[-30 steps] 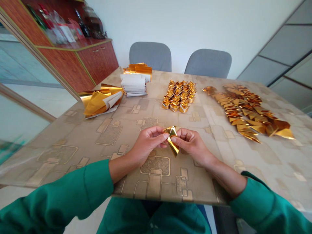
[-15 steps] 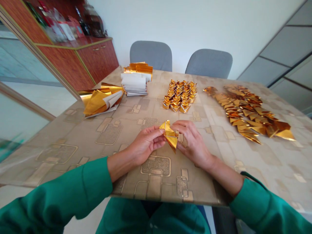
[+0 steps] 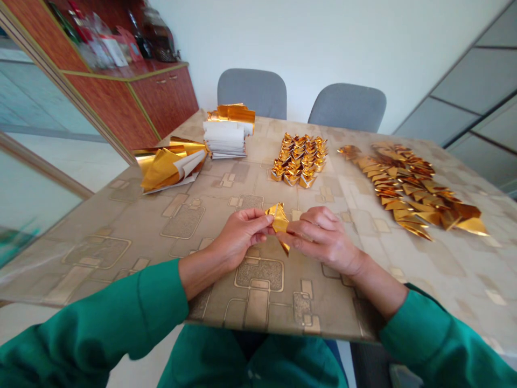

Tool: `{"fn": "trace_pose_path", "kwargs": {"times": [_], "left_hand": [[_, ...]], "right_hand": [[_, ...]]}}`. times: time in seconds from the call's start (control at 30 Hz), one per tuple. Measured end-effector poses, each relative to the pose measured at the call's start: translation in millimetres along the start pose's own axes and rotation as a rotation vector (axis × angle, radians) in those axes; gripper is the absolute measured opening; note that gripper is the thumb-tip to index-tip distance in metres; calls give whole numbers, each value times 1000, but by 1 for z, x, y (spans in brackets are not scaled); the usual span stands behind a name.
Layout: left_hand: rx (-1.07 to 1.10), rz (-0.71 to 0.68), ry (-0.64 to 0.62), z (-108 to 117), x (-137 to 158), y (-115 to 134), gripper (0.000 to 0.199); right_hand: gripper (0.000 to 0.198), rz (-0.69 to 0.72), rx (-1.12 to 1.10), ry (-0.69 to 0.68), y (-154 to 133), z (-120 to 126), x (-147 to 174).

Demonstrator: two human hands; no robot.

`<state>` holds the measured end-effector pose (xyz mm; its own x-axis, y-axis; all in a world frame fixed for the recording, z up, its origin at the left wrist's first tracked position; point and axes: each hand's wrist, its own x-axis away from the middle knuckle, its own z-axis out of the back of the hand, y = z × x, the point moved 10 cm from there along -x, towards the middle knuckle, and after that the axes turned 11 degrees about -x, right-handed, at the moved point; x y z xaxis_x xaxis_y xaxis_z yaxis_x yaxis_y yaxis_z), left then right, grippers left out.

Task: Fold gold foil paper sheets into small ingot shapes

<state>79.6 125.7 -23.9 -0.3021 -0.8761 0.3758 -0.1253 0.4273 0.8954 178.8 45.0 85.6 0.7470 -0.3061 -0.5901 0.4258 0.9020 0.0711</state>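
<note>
A piece of folded gold foil paper point(image 3: 278, 218) is held above the near part of the table, between both hands. My left hand point(image 3: 242, 231) pinches its left side, thumb on top. From the right, my right hand point(image 3: 325, 237) closes its fingers on the other side and hides part of the paper. Beyond them stands a block of finished gold paper ingots point(image 3: 299, 161) in tight rows. On the right lie long overlapping rows of folded gold paper pieces point(image 3: 407, 188).
A stack of white-backed gold paper point(image 3: 224, 140) sits at the back left, with loose gold sheets point(image 3: 165, 167) beside it. The patterned tablecloth point(image 3: 258, 275) covers the table. Two grey chairs point(image 3: 252, 89) stand behind it, and a wooden cabinet point(image 3: 133, 102) is at the far left.
My right hand has turned and closed its fingers on the right side of the folded paper. My left hand keeps its pinch in nearly the same place.
</note>
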Motion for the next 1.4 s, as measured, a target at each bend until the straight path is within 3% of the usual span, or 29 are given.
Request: {"fn": "trace_pose_path", "kwargs": {"times": [0.17,0.33,0.63,0.8,1.0,1.3,1.4], "left_hand": [[-35,1,-3,0,0,-1,14],[-64,8,-6,0,3,-5,18],[37,-125,-15,-6,7,6,24],[144,-17,-6,-3,4,-2,20],[15,-118,-18,-4,6,8,26],[-18,-199,-48,-12,14,13,29],[-5,-215,-41,-13,17,14,30]], "right_hand": [[19,35,-32,-1,-7,-2,1],[17,-21,-167,-48,-1,-11,-1],[8,-550,-574,303,52,-6,18],[20,-436,-516,185,42,-12,13],[13,-391,-653,139,40,-14,10],[11,-684,-839,418,57,-19,26],[11,-706,-819,451,56,-18,26]]}}
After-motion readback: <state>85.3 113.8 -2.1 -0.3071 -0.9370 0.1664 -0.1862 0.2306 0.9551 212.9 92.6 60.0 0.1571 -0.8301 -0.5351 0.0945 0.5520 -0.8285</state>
